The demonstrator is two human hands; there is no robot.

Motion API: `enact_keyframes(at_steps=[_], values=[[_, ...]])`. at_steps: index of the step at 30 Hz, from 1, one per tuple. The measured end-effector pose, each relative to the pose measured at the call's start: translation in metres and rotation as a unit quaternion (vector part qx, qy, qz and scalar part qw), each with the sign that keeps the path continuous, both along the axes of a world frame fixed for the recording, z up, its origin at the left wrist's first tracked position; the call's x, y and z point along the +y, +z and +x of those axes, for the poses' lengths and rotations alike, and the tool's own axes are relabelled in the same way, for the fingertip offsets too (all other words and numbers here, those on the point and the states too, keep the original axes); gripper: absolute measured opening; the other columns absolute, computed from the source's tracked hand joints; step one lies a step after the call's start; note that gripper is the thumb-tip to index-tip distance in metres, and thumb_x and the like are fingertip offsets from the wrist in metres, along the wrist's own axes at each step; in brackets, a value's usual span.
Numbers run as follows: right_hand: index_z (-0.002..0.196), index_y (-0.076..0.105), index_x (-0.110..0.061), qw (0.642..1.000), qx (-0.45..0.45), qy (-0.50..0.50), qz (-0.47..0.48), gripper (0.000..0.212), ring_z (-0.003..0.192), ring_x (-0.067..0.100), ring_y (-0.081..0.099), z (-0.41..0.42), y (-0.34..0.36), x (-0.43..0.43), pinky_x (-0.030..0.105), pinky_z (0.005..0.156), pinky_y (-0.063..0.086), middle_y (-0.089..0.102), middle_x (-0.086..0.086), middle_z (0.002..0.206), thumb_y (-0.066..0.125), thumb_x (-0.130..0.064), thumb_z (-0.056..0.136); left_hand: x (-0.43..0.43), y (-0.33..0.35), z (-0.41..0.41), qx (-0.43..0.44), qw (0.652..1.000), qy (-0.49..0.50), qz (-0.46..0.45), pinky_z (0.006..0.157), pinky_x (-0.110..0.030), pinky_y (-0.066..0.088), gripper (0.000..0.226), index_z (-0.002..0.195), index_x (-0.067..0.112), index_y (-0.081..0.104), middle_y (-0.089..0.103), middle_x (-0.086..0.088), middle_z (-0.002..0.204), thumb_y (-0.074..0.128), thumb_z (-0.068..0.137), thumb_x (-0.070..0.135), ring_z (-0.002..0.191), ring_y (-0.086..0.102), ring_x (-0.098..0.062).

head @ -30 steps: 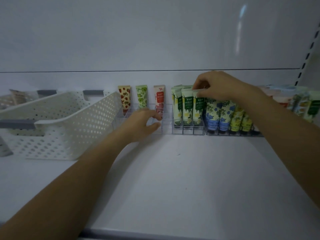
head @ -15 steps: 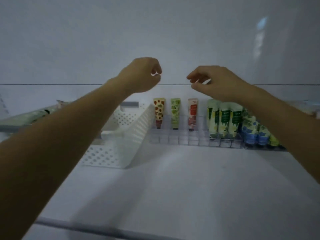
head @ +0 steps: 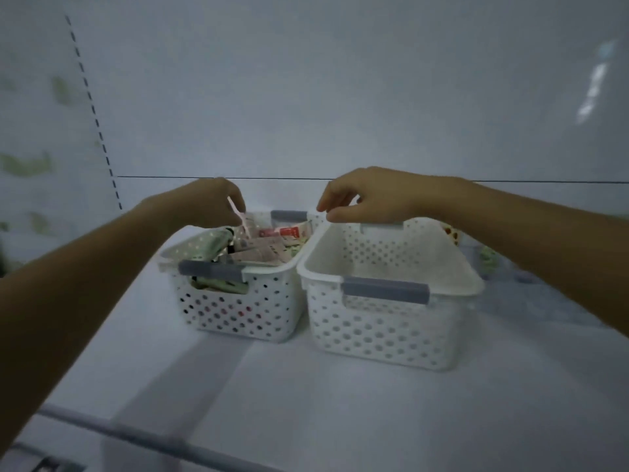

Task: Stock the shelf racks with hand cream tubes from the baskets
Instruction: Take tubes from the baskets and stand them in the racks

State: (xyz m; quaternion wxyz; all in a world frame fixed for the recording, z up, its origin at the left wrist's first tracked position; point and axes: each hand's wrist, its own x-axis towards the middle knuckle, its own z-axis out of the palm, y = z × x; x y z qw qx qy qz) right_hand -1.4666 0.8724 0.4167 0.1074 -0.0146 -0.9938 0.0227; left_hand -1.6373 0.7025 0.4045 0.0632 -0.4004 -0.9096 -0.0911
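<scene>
**Now at the baskets: left hand on a pink tube, right hand bare**

Here two white perforated baskets stand side by side on the shelf, their near rims almost touching. The left basket is heaped with hand cream tubes lying at all angles, pink and red ones on top and green ones showing along its left side and through the handle gap. The right basket shows only its bare white inside. Each has a grey handle on its near rim.

The left hand hangs over the far part of the left basket. Its fingers are curled downward and pinch the upper end of a pink tube, which is seen edge-on and slants down into the heap; blur hides the exact grip.

The right hand hovers above the far corner where the two baskets meet. Its fingers are loosely curled, thumb and forefinger close together, with nothing visible between them.

Behind the right basket, a spotted tube peeks out past the right forearm, too blurred to read further. A pale back panel rises behind the shelf.
</scene>
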Motion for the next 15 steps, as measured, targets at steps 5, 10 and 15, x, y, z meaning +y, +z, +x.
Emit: enact_keyframes(at_steps=[5,10,15], values=[[0.114,0.061,-0.025,0.999,-0.049,0.007,-0.017,0.027,0.101,0.005,0.057,-0.039,-0.008,-0.030,0.026,0.092,0.046,0.062,-0.011,0.114,0.053,-0.037,0.091,-0.012,-0.003,-0.035,-0.028,0.997,0.001,-0.073,0.077,-0.029,0.051,0.046,0.114,0.016,0.058,0.058,-0.005,0.114,0.070,0.077,0.040,0.098,0.059,-0.022],[0.113,0.065,-0.026,0.980,-0.127,0.041,-0.148,0.027,0.101,-0.002,0.059,-0.053,-0.004,-0.057,0.017,0.091,0.046,0.066,-0.016,0.109,0.060,-0.033,0.087,-0.006,-0.004,-0.040,-0.001,0.989,-0.031,-0.142,0.087,-0.033,0.050,0.056,0.117,0.014,0.057,0.056,0.000,0.109,0.067,0.076,0.051,0.102,0.057,-0.022],[0.112,0.063,-0.025,0.942,-0.247,0.048,-0.224,0.029,0.108,0.007,0.059,-0.062,-0.001,-0.064,0.028,0.101,0.045,0.067,-0.008,0.113,0.056,-0.009,0.089,-0.003,-0.005,-0.044,-0.033,0.990,-0.048,-0.127,0.069,-0.023,0.052,0.056,0.120,0.007,0.057,0.060,-0.008,0.114,0.069,0.078,0.042,0.093,0.060,-0.022]])
